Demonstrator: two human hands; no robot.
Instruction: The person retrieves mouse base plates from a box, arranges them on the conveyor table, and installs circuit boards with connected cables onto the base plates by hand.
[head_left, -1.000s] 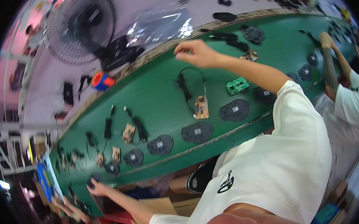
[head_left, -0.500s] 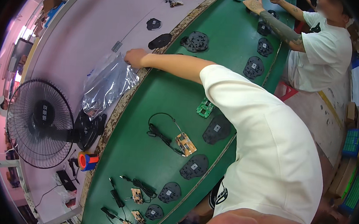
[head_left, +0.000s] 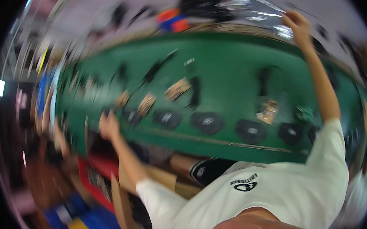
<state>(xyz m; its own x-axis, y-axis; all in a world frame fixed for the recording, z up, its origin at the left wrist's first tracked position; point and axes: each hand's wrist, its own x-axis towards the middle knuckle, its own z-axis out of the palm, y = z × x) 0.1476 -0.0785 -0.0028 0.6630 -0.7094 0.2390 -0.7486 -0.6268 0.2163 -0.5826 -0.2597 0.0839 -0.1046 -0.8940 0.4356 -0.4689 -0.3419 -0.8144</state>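
Head: left hand (head_left: 109,125) near rounded casing (head_left: 131,116), right hand (head_left: 298,28) by glossy plastic (head_left: 260,18).

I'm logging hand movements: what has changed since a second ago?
The right hand has moved outward from above the green table to the clear plastic bag beyond its far edge; blur hides whether it grips it. The head view has swung. The left hand is at the near edge, as before, its grip unclear. The dark shells, tan boards and blue-and-orange roll look unmoved.
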